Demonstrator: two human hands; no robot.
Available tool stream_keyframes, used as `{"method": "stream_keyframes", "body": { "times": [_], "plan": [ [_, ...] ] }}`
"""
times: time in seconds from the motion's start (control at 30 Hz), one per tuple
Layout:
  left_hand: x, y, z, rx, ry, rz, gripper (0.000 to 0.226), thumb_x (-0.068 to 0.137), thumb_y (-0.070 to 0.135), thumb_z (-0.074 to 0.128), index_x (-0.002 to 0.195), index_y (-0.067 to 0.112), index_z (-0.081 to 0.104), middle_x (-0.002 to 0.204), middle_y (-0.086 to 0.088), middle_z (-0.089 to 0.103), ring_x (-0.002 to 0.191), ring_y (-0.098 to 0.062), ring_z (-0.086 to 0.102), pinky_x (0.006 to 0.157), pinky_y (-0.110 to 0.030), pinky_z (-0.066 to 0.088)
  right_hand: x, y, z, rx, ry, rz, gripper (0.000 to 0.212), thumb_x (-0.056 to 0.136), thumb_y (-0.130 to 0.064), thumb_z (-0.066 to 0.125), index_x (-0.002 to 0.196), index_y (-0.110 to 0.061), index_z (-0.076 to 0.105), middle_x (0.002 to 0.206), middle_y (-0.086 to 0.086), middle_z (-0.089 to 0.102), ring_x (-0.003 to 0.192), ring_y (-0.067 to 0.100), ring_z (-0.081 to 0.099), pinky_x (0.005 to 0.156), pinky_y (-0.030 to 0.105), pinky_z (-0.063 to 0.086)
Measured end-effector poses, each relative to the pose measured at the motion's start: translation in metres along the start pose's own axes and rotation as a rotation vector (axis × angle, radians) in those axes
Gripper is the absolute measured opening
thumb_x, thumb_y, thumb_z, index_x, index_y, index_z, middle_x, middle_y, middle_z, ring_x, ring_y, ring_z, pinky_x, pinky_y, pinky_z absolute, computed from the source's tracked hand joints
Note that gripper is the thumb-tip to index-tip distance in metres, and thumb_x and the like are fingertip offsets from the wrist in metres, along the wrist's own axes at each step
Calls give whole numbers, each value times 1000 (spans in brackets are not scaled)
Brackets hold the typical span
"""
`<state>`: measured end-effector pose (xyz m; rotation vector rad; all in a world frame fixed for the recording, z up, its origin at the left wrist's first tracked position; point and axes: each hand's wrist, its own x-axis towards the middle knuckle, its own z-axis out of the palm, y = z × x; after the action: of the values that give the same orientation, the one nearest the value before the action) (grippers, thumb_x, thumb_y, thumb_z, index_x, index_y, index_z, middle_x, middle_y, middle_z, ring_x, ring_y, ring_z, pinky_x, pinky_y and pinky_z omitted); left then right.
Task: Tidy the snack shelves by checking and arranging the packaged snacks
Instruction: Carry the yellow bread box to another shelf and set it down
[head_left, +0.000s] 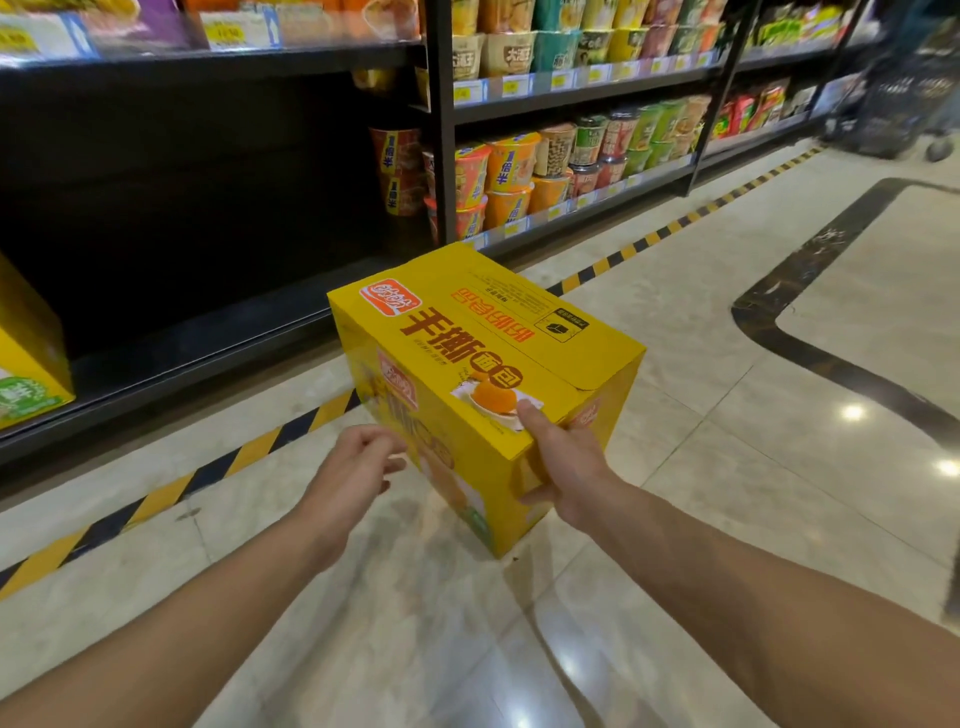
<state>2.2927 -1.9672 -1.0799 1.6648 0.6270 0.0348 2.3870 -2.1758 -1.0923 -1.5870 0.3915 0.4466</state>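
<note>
Head view: my right hand (566, 462) has its grip on the yellow bread carton (483, 332) at its near corner, long axis pointing away, empty bottom shelf (208, 338) left-ahead; left hand (353, 473) loose-fingered just beside it.

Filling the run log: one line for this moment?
right hand grips box corner | left hand beside box | box tilted, before bottom shelf

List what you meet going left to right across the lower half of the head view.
shelved carton → left hand → right hand, gripping the yellow box → dark floor band
</note>
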Motion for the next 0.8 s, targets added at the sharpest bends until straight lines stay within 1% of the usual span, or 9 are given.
{"method": "stream_keyframes", "body": {
  "times": [0.07, 0.13, 0.27, 0.37, 0.43, 0.53, 0.63, 0.7, 0.8],
  "plan": [
    [12, 0, -12, -12, 100, 1, 25, 105, 36, 58, 126, 21, 58, 124, 5, 64, 115, -15, 64, 109, -46, 51, 3, -10, -17, -4, 9, -51, 51, 94, -52, 72, 137, -27, 59, 125, 2, 67, 112, 35, 63, 75, 68, 61],
    [25, 0, -24, -9, 189, -5, 54, 100, 46, 64, 144, 18, 49, 131, 3, 61, 116, -17, 62, 111, -52, 49, 12, -19, -34, -19, 6, -89, 41, 101, -45, 66, 136, -25, 60, 115, 2, 70, 96, 31, 65, 74, 63, 61],
    [43, 4, -45, 32, 420, 25, 93, 94, 57, 69, 164, 17, 22, 166, -7, 35, 145, -33, 46, 119, -55, 38, 32, -35, -56, -48, 18, -142, 33, 106, -37, 59, 132, -18, 66, 105, 8, 77, 78, 30, 71, 69, 53, 58],
    [49, 7, -59, 45, 486, 36, 106, 93, 59, 71, 168, 17, 9, 175, -10, 17, 156, -36, 29, 122, -58, 31, 44, -48, -68, -60, -3, -151, 32, 107, -38, 58, 131, -19, 69, 98, 5, 78, 80, 31, 71, 80, 61, 59],
    [49, 9, -66, 52, 462, 44, 105, 94, 57, 70, 169, 20, 6, 176, -8, 15, 158, -35, 25, 122, -58, 29, 49, -55, -74, -84, -38, -142, 37, 106, -41, 58, 135, -20, 67, 106, 6, 77, 87, 33, 72, 86, 62, 58],
    [50, 20, -67, 21, 334, 101, 89, 101, 47, 64, 169, 23, 13, 174, -4, 24, 144, -23, 43, 118, -50, 33, 50, -61, -78, -123, -68, -111, 42, 105, -44, 59, 139, -20, 65, 113, 8, 77, 95, 31, 73, 83, 55, 61],
    [55, 30, -62, 58, 252, 139, 44, 105, 42, 60, 145, 27, 50, 148, 2, 55, 135, -20, 49, 107, -44, 40, 49, -60, -79, -136, -29, -57, 55, 98, -54, 65, 140, -20, 63, 120, 9, 74, 107, 35, 71, 91, 63, 58],
    [59, 28, -58, 129, 300, 165, 33, 104, 42, 62, 135, 30, 61, 139, -2, 63, 137, -29, 53, 107, -51, 45, 44, -56, -78, -156, -5, 18, 68, 94, -64, 64, 140, -14, 60, 127, 13, 70, 117, 42, 66, 99, 68, 52],
    [62, 21, -51, 144, 385, 166, 35, 104, 38, 63, 136, 25, 64, 141, -6, 64, 136, -33, 55, 110, -59, 47, 28, -46, -75, -149, -26, 103, 82, 91, -72, 60, 148, -14, 51, 143, 16, 59, 129, 50, 56, 103, 72, 48]
  ]
}}
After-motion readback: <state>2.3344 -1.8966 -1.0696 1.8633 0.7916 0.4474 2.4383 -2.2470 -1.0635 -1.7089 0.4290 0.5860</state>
